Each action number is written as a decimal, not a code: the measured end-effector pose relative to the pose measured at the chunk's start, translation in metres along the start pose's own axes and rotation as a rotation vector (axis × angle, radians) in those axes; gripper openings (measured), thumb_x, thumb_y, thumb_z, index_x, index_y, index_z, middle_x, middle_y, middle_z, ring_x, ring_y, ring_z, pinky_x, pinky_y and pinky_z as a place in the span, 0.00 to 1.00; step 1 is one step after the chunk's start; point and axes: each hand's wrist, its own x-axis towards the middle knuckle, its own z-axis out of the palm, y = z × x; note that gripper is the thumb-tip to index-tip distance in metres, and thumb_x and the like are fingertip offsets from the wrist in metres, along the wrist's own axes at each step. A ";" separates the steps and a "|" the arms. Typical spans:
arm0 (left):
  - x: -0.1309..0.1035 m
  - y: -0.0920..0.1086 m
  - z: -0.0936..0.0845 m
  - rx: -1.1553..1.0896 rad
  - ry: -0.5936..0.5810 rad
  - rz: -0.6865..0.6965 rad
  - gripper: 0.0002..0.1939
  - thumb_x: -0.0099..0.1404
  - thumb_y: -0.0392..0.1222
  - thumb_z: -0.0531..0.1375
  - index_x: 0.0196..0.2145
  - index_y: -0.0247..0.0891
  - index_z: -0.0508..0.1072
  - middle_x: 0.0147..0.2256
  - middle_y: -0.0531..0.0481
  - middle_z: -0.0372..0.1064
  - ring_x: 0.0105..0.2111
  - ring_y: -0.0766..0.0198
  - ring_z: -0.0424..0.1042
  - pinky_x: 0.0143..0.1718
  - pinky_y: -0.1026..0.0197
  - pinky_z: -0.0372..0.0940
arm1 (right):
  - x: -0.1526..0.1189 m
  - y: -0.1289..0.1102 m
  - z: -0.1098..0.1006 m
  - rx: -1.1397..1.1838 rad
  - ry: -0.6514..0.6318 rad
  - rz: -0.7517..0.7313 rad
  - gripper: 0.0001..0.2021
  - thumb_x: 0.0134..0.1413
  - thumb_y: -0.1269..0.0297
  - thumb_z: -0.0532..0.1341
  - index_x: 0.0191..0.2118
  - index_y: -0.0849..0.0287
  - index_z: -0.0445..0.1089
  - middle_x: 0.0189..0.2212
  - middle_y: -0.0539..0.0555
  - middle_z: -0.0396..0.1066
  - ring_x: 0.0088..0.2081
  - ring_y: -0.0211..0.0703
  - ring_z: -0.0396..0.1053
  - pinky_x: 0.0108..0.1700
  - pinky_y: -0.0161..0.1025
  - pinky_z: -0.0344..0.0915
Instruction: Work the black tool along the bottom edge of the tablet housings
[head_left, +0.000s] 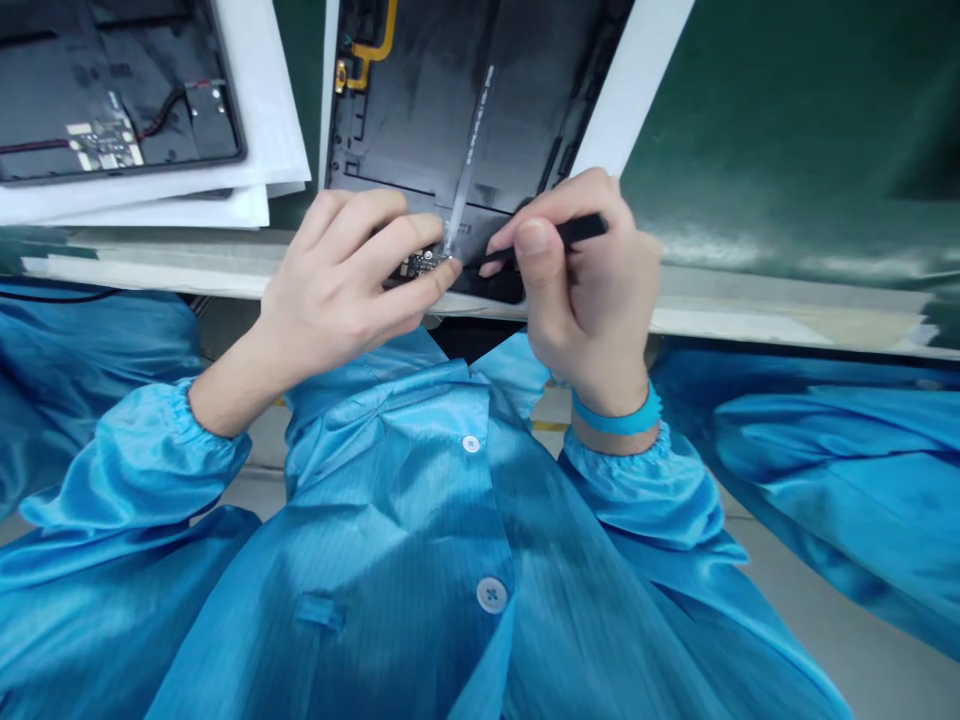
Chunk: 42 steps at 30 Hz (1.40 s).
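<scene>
A dark tablet back housing (420,130) lies at the table's front edge, with a small circuit board (426,262) at its near end. My left hand (352,260) is bent over this board, its fingertips holding it on both sides. A pale flat ribbon cable (472,150) runs down the housing to the board. Pinched in my right hand (592,270) is a slim black tool (585,228), tapering towards the board; whether it is tweezers or a pry stick I cannot tell. My palm side and part of the board are hidden.
At the left, another dark housing (45,80) with a board and wires rests on white sheets (262,100). A green mat (787,150) covers the table, with pale tape (787,320) along its edge. Blue-clothed people (862,430) are close on both sides.
</scene>
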 end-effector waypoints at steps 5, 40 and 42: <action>0.000 0.000 0.001 -0.059 0.012 -0.019 0.14 0.85 0.52 0.56 0.56 0.49 0.80 0.61 0.47 0.78 0.71 0.37 0.72 0.65 0.24 0.69 | 0.000 -0.002 -0.001 -0.041 0.005 0.027 0.17 0.85 0.48 0.51 0.44 0.48 0.70 0.40 0.52 0.77 0.36 0.45 0.77 0.42 0.50 0.73; -0.006 -0.007 -0.001 0.044 0.085 0.087 0.15 0.82 0.48 0.60 0.61 0.53 0.80 0.59 0.43 0.80 0.64 0.38 0.76 0.64 0.28 0.71 | -0.002 0.008 0.003 -0.060 0.233 0.057 0.24 0.86 0.48 0.46 0.40 0.54 0.69 0.40 0.51 0.70 0.34 0.41 0.69 0.49 0.48 0.72; -0.005 -0.006 -0.002 0.036 0.092 0.076 0.16 0.82 0.48 0.60 0.62 0.54 0.80 0.59 0.42 0.79 0.64 0.38 0.76 0.63 0.28 0.71 | -0.002 0.009 0.003 -0.039 0.238 0.064 0.24 0.86 0.49 0.46 0.40 0.53 0.69 0.39 0.51 0.70 0.34 0.42 0.70 0.49 0.48 0.72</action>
